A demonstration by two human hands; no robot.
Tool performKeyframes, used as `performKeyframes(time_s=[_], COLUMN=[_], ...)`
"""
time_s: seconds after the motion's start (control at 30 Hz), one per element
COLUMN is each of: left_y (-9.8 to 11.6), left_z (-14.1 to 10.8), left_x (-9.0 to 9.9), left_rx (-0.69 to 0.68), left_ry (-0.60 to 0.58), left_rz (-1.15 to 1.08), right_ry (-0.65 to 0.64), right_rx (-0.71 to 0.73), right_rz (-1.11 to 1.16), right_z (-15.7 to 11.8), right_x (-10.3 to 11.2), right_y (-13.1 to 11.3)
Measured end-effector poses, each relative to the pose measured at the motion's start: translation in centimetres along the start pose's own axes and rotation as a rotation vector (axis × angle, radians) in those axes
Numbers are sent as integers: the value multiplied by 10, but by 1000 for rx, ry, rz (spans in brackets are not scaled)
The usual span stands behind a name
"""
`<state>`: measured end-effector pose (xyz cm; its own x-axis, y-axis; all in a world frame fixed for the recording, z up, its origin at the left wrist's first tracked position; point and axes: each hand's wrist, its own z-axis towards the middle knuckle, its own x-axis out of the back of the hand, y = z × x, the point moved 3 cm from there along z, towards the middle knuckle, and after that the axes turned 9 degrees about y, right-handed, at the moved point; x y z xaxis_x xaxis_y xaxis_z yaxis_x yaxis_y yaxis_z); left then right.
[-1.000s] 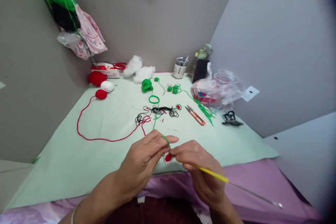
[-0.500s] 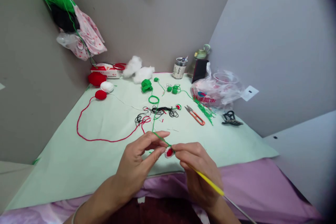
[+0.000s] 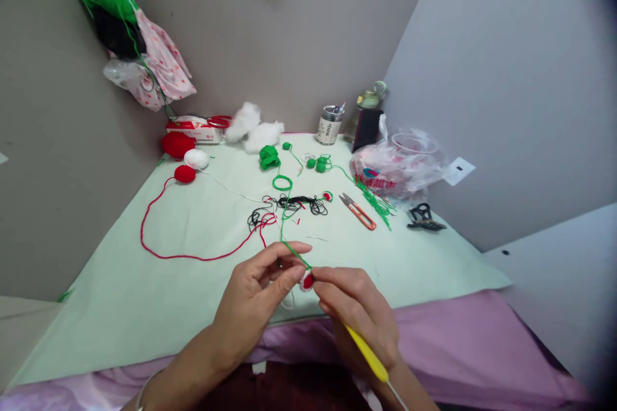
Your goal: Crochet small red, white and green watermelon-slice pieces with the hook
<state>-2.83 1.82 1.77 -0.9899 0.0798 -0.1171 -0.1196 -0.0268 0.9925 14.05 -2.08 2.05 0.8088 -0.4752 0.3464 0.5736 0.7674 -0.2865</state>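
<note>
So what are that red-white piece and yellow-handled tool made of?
The red-white piece: probably yarn, matte, with a bumpy edge. The tool's yellow handle: likely plastic, smooth and evenly coloured; its grey shaft: likely metal, by its sheen.

Left hand (image 3: 253, 292): I saw it bare.
Right hand (image 3: 361, 305): I saw it bare too.
Forearms: both were uncovered as far as my view reached.
Wristwear, left: I noted one thin, pale, curved bangle (image 3: 140, 400).
Garment (image 3: 299, 388): it was dark maroon cloth.
Marking: a small white patch (image 3: 259, 367) showed at the garment's upper edge; I could not determine its attachment.
</note>
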Motion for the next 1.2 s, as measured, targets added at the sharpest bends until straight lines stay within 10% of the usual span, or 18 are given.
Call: performKeyframes(time_s=[0.43,0.87,1.2], left_y=[-17,9,-8], left_z=[1,-9,-3], left_x=[-3,-7,-10], left_rx=[184,-122,92], left_ry=[1,-46,14], left_rz=[-270,78,-152], right_ry=[23,-1,1], right_rx=[39,116,93], right_rz=[8,-63,-79], right_z=[-1,-4,-12], right_x=[2,5,4], right_y=[-2,-2,2])
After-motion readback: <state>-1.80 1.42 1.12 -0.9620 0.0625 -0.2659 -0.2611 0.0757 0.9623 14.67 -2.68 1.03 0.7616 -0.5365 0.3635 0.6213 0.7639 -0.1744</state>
